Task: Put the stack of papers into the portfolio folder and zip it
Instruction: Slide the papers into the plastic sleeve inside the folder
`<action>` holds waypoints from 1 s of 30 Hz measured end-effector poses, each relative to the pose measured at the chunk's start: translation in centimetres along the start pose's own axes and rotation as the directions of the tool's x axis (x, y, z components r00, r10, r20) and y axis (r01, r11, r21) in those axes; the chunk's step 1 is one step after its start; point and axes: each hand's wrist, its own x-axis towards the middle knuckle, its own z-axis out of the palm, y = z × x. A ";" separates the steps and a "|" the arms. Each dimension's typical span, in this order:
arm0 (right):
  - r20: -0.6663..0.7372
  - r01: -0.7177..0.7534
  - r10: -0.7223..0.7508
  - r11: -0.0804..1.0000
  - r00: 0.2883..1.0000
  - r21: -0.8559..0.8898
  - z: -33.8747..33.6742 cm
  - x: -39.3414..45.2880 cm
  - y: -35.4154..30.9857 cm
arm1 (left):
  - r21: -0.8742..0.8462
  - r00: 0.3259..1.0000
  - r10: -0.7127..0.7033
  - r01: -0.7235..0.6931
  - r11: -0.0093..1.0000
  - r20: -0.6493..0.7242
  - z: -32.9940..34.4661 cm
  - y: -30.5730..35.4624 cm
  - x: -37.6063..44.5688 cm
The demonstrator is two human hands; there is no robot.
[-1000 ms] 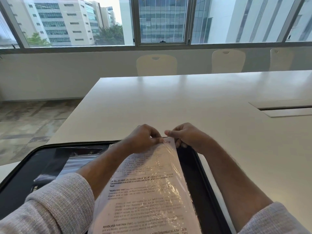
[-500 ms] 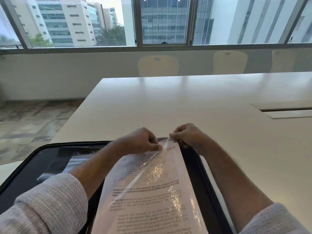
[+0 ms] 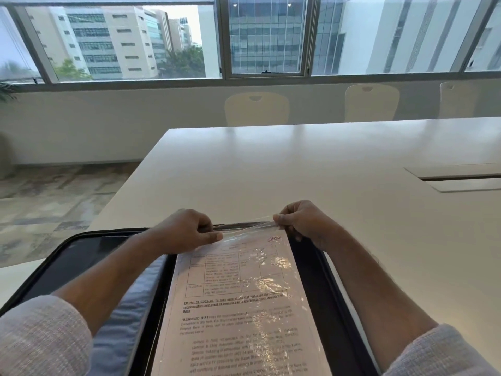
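The black portfolio folder (image 3: 70, 261) lies open on the white table, its zipped rim running around both halves. On its right half rests the stack of printed papers (image 3: 238, 316), covered by a clear plastic sleeve (image 3: 273, 267). My left hand (image 3: 187, 230) pinches the sleeve's top edge at the left corner. My right hand (image 3: 301, 222) pinches the same edge at the right corner. The plastic edge is stretched taut between the two hands. The lower end of the papers runs out of the frame.
The white table (image 3: 311, 172) stretches far ahead, with a recessed cable hatch (image 3: 461, 177) at the right. Pale chairs (image 3: 256, 108) stand along the far edge under the windows. The table's left edge drops to tiled floor (image 3: 48, 191).
My hands, close together at the middle of the sleeve's top edge, have moved apart to its two corners, stretching the plastic wide over the papers.
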 end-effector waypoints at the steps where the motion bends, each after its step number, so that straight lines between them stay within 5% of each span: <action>1: -0.006 -0.003 0.002 1.000 1.000 -0.010 0.1 0.0 0.0 | 0.015 1.000 0.012 -0.012 1.000 -0.010 0.2 -0.1 0.1; 10: -0.149 -0.007 -0.031 0.969 0.988 -0.246 0.6 0.1 0.0 | 0.096 0.987 0.014 0.002 0.995 -0.160 2.6 0.1 1.2; 17: -0.281 0.020 -0.255 0.772 0.925 -0.635 1.6 -2.7 0.2 | 0.245 0.971 0.034 0.026 0.969 -0.238 2.0 0.3 -2.8; 23: -0.001 0.166 -0.213 0.764 0.977 -0.624 3.1 -7.3 0.8 | 0.173 0.995 -0.003 0.021 0.985 -0.103 1.9 -0.6 -11.5; 30: 0.186 0.179 -0.044 0.560 0.981 -0.809 4.2 -9.1 3.2 | 0.086 0.996 -0.084 0.082 0.993 0.021 2.1 0.6 -18.0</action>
